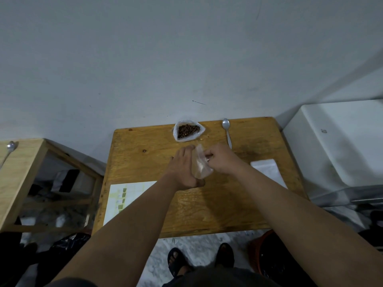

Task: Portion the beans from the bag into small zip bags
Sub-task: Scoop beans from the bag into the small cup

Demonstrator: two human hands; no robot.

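An open clear bag of brown beans (187,131) sits at the far edge of the wooden table (145,162). Over the table's middle, a small clear zip bag (200,165) stands between my two hands. My left hand (182,166) is against its left side with fingers straight. My right hand (220,160) pinches the bag's top right edge with curled fingers. The bag looks empty. A metal spoon (227,131) lies to the right of the bean bag.
A stack of white zip bags (267,168) lies on the table's right. A printed sheet (124,197) lies at front left. A wooden stand (27,162) with another spoon (9,149) is on the left, a white appliance (339,146) on the right.
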